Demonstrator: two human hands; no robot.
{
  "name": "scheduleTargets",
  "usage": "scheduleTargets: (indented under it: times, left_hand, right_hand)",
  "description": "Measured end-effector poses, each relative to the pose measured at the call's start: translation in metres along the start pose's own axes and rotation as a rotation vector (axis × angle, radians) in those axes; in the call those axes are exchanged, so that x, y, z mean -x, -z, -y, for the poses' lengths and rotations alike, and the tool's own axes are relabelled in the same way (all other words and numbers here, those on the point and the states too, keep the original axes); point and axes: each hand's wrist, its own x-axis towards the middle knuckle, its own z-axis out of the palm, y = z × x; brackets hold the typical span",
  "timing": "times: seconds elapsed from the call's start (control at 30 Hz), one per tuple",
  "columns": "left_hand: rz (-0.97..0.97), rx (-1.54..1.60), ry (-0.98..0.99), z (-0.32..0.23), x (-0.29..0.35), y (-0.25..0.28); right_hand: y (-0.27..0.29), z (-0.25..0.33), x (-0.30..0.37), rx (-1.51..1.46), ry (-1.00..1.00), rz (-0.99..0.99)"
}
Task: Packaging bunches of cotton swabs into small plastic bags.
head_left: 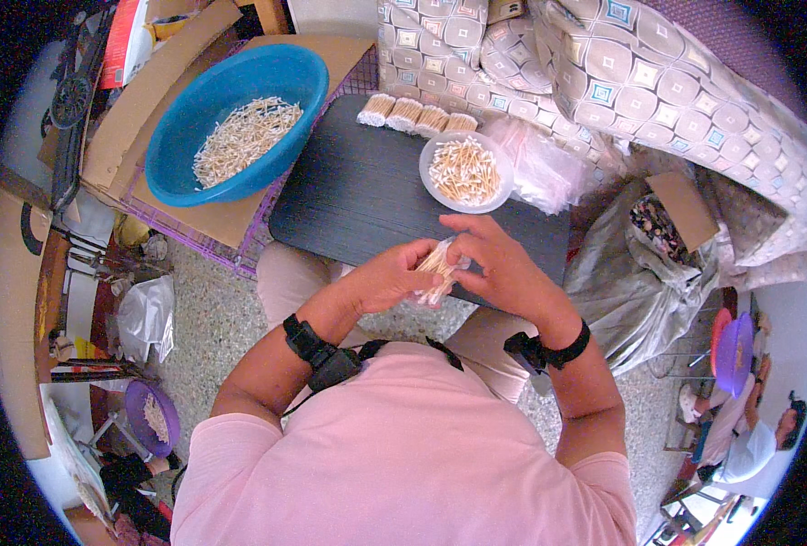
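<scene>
Over the near edge of the black table, a small clear plastic bag of cotton swabs is between my hands. My left hand is closed round the bag's left side, thumb and fingers pressing on it. From the right, my right hand grips the bag's upper edge with thumb and curled fingers, while one finger sticks out above. Just beyond, a white bowl holds loose swabs. Behind it, several swab bundles lie in a row, and empty clear bags are piled beside the bowl.
A large blue basin of swabs rests on cardboard over a purple wire rack at the left. Patterned sofa covers fill the far right. A grey sack stands right of the table. Another person sits at the far right.
</scene>
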Motion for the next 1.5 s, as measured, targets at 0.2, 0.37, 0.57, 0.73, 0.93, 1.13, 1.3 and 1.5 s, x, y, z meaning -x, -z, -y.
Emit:
scheduleTargets:
  times: [0.2, 0.37, 0.57, 0.73, 0.93, 1.13, 1.3, 1.5]
  left_hand:
    - [0.012, 0.082, 0.006, -0.002, 0.0, -0.002]
    - [-0.006, 0.097, -0.005, 0.001, -0.001, 0.001]
    - [-0.039, 0.015, -0.065, -0.005, 0.003, -0.006]
    - [-0.091, -0.004, -0.061, -0.01, 0.004, -0.011]
    - [-0.112, -0.104, -0.056, -0.009, 0.003, -0.009]
    - [-0.156, -0.183, -0.075, -0.012, 0.003, -0.012]
    - [-0.172, -0.218, -0.106, -0.015, 0.004, -0.016]
    - [-0.177, -0.171, -0.113, -0.013, 0.003, -0.014]
  right_hand:
    - [-0.002, -0.003, 0.002, -0.014, -0.026, 0.002]
    - [-0.004, -0.005, 0.004, -0.024, -0.022, -0.047]
    - [-0.009, -0.011, 0.007, -0.023, -0.045, -0.099]
    - [-0.011, -0.004, 0.008, -0.27, -0.214, -0.167]
    - [-0.011, -0.009, 0.01, -0.362, -0.307, -0.206]
    - [-0.014, -0.007, 0.009, -0.325, -0.291, -0.233]
    - [-0.022, -0.01, 0.011, -0.366, -0.199, -0.222]
    - [-0.021, -0.007, 0.008, -0.401, -0.269, -0.336]
